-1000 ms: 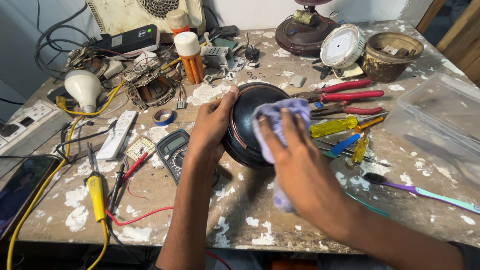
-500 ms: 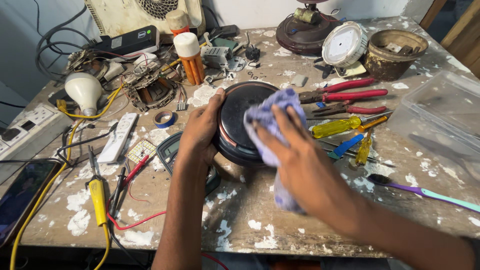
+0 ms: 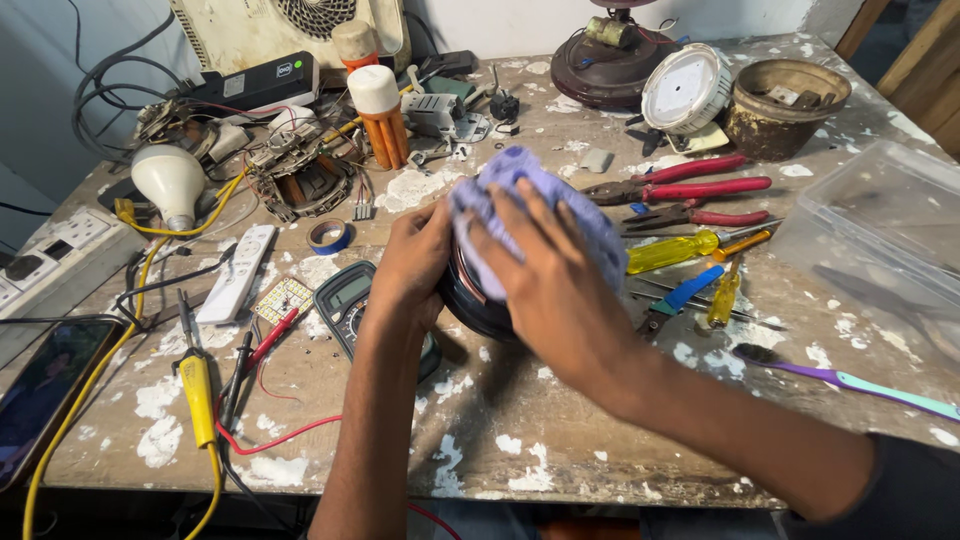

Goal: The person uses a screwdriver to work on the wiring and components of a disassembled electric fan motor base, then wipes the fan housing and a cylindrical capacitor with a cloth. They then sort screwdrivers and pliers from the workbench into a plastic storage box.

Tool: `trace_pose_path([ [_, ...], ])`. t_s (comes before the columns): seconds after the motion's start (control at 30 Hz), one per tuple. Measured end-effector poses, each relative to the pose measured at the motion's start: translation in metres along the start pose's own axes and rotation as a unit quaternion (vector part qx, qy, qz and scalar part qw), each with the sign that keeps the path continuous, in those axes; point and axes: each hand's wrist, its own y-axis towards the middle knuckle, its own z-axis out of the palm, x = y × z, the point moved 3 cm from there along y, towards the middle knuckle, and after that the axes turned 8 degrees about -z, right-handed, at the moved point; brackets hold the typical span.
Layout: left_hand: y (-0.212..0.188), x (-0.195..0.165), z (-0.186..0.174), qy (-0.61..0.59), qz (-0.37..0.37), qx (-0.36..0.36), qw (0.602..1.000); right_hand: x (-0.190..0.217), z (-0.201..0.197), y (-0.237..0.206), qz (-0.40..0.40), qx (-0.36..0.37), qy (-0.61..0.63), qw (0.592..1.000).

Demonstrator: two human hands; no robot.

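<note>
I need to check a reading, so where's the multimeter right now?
In the head view the multimeter lies on the table left of centre, partly under the left hand's wrist, between the small LED board and the dark round housing.
</note>
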Motion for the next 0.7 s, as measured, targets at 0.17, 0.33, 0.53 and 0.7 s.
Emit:
trace_pose_path([
  [0.17,-0.004,-0.003,0.0,0.049,-0.014,-0.037,0.998,0.039,-0.021,-0.042,-0.096,0.034,0.001,0.995],
  [0.33,-0.013,-0.005,0.009,0.043,-0.005,-0.026,0.999,0.035,-0.028,-0.066,-0.048,0.03,0.032,0.998],
  [0.53,-0.025,-0.007,0.028,0.112,0.015,-0.044,0.993,-0.026,-0.035,-0.059,0.13,0.037,0.171,0.976],
  [0.7,-0.034,-0.002,0.053,0.196,0.075,-0.039,0.977,-0.046,-0.038,-0.044,0.058,-0.035,0.189,0.98],
])
